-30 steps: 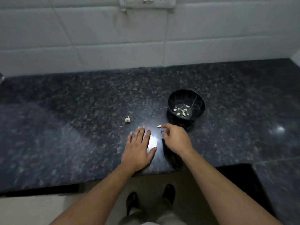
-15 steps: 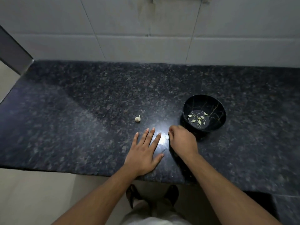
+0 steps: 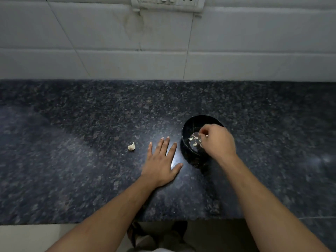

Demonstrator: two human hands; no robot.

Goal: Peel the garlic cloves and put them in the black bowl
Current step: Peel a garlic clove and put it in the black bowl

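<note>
1. Where the dark speckled granite counter (image 3: 91, 142) lies just left of the flat hand, a single small whitish garlic clove with its papery skin on (image 3: 131, 146) is seen, apart from every other thing.
2. Several small pale peeled garlic cloves (image 3: 193, 140) are held in the bottom of the round black bowl (image 3: 187, 131), which stands on the counter to the right of the unpeeled clove.
3. The right hand (image 3: 217, 140) is held over the bowl's right half with its fingers curled downward and the fingertips drawn together above the cloves; whether a clove is pinched between them cannot be told.
4. The left hand (image 3: 161, 164) is laid palm-down on the counter between the unpeeled clove and the bowl, its fingers straight and spread, the thumb stretched toward the bowl's base; nothing is held by it.
5. Behind the counter a wall of large white tiles (image 3: 109, 42) is seen, with a white switch and socket plate (image 3: 167, 3) set at the top edge.
6. Below the counter's front edge, dark shoes (image 3: 179, 228) are partly seen on a pale floor.
</note>
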